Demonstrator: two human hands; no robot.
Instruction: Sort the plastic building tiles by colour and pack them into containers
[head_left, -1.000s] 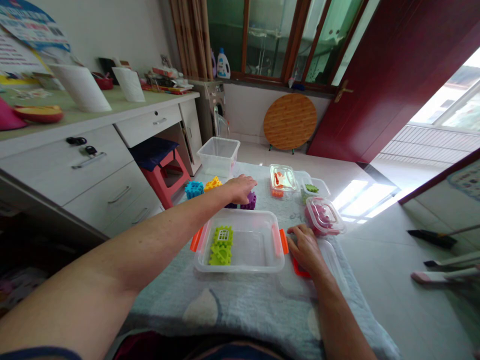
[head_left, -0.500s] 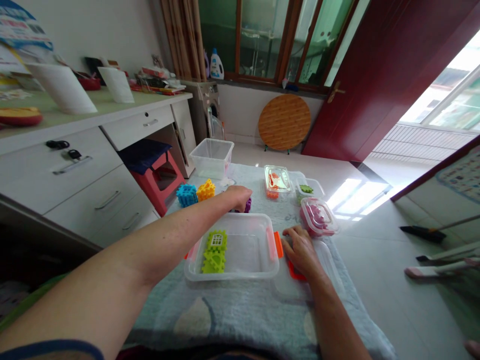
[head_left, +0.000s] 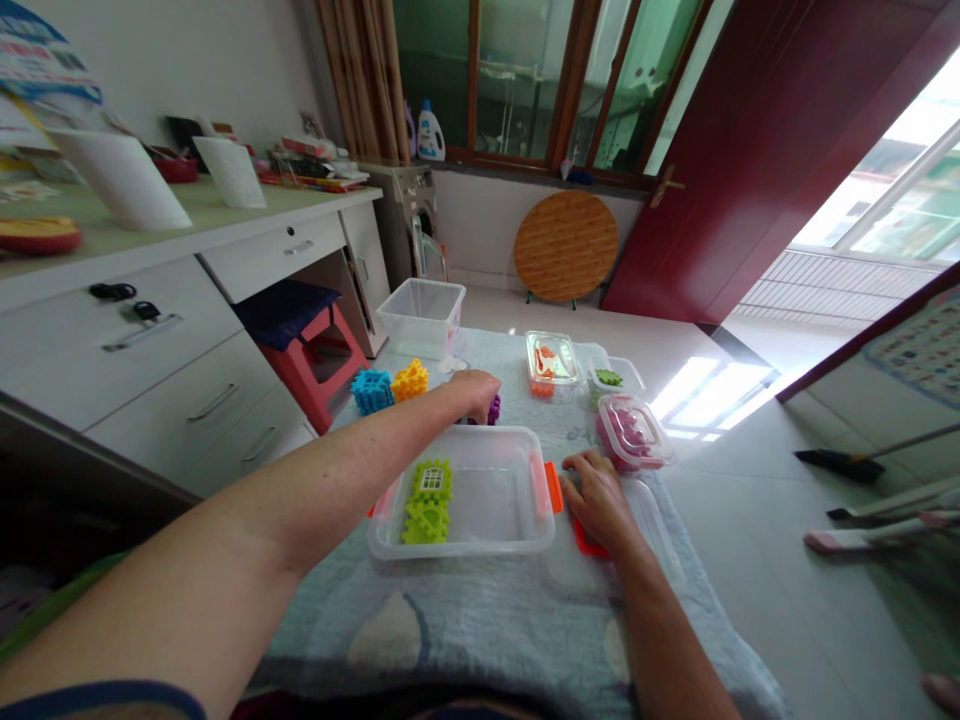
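My left hand point(head_left: 477, 394) reaches over the far rim of a clear plastic box point(head_left: 495, 545). Its fingers curl down onto a purple building block point(head_left: 494, 408), mostly hidden behind the hand. Green notched block pieces point(head_left: 427, 521) lie in the box's left part, one with a white window piece point(head_left: 432, 482). My right hand point(head_left: 600, 495) rests with fingers stretched out on a clear lid point(head_left: 652, 545) with a red handle point(head_left: 589, 541), right of the box. Left of my left hand stand a blue block cube point(head_left: 372, 391) and a yellow one point(head_left: 410, 380).
A tall clear bin point(head_left: 422, 318) stands at the table's far left. Lidded boxes of orange pieces point(head_left: 551, 363) and pink pieces point(head_left: 634, 432) sit at the right, with an open tub of green pieces point(head_left: 609, 378). A red stool point(head_left: 319, 350) is beside the cloth-covered table point(head_left: 360, 615).
The view has shifted very slightly. Both hands stay in nearly the same places, and the blocks and boxes have not visibly moved.
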